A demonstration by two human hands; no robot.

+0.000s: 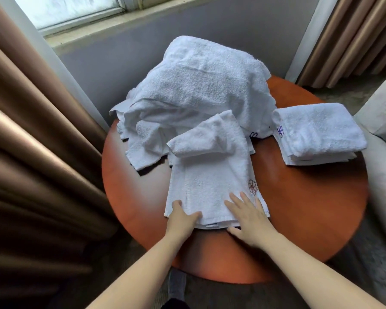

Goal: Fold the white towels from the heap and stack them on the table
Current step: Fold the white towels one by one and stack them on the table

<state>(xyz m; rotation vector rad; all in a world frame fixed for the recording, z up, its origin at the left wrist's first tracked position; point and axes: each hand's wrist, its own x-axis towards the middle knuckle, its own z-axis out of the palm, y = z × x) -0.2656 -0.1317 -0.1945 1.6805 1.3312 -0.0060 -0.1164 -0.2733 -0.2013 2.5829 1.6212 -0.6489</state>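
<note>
A white towel (210, 179) with a small flower embroidery lies lengthwise on the round orange table (299, 208), its far end crumpled against the heap. My left hand (183, 217) holds its near left corner, thumb on top and fingers tucked under the edge. My right hand (247, 217) lies flat on its near right part, fingers straight. Behind it rises the heap of white towels (198, 85). A stack of folded white towels (316, 132) sits at the table's right.
Brown curtains (31, 152) hang close on the left and at the back right. A window and sill run behind the table. A pale upholstered chair (381, 152) presses against the table's right edge.
</note>
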